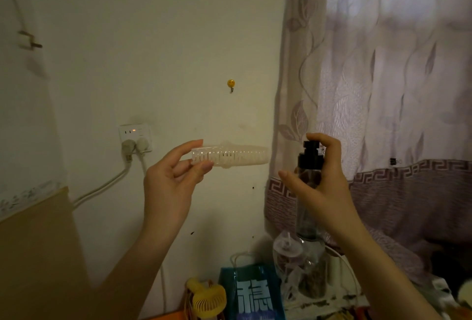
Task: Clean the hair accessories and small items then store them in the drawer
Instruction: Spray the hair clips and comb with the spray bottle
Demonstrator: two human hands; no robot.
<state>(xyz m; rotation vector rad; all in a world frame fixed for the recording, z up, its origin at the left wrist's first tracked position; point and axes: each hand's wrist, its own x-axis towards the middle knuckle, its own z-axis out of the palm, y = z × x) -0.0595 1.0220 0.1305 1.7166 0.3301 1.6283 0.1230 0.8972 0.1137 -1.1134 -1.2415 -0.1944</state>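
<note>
Where curtain meets wall, raised hair clip and spray bottle.

Head view, forward, near wall

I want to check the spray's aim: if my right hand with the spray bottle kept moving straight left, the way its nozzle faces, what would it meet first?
Most likely the pale hair clip, whose free end lies just left of the spray bottle held by the right hand. The left hand grips its far end. Depth is unclear.
</note>
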